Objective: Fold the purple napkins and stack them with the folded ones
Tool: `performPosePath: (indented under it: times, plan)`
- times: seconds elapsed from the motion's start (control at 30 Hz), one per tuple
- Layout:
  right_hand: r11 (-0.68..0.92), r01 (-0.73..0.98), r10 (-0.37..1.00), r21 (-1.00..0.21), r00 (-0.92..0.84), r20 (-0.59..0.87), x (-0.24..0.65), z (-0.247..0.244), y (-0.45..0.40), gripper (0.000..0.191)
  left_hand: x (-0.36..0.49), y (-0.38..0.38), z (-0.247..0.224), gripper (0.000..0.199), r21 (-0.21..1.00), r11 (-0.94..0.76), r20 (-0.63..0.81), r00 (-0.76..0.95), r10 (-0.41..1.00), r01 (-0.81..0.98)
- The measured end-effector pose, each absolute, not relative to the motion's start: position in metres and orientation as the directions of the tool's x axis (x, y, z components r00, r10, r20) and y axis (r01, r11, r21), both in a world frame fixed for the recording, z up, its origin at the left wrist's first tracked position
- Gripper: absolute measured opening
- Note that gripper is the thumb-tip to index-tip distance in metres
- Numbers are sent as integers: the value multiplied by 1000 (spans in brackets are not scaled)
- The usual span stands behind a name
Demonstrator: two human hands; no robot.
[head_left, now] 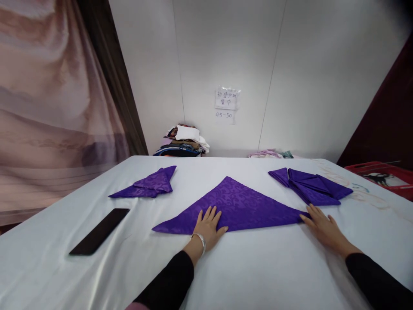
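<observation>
A purple patterned cloth napkin, folded into a wide triangle, lies flat with its peak pointing away from me and its long edge toward me. My left hand, with a silver bracelet at the wrist, rests on the napkin near that long edge, fingers spread. At the triangle's right corner, my right hand lies with its fingers stretched out, the fingertips touching the tip of the cloth. Part of that corner is hidden under the fingers.
Folded purple napkins lie at the back left and back right of the white-covered table. A dark flat rectangular object is at left. Behind the table are piled clothes; a red basket stands at right.
</observation>
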State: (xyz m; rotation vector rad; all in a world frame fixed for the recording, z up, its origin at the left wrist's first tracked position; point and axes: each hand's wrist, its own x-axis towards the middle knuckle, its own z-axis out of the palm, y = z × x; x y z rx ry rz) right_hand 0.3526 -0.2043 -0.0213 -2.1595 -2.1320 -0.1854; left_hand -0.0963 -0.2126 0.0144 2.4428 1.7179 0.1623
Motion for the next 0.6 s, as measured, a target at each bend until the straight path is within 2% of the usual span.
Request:
performPosePath:
  times: [0.13, 0.23, 0.33, 0.4, 0.5, 0.6]
  plan:
    - [118, 987, 976, -107, -96, 193, 275, 0, -195, 63, -96, -213, 14, 71, 183, -335, 10, 339, 941, 924]
    - [325, 927, 944, -184, -309, 113, 212, 13, -196, 65, -97, -215, 16, 71, 189, -334, 5, 339, 941, 923]
    - [526, 806, 839, -271, -544, 13, 166, 21, -203, 65, -96, -216, 17, 71, 192, -336, 9, 340, 940, 922]
    - [601, 730, 761, -325, -647, -46, 152, 22, -206, 64, -97, -216, 16, 70, 195, -336, 21, 339, 941, 921]
    - [609, 711, 735, -353, -672, -86, 157, 22, -199, 63, -98, -215, 11, 68, 205, -346, 40, 346, 938, 915]
    - [500, 803, 824, -324, -557, -107, 180, 21, -180, 63, -100, -214, 6, 68, 215, -357, 54, 354, 934, 909]
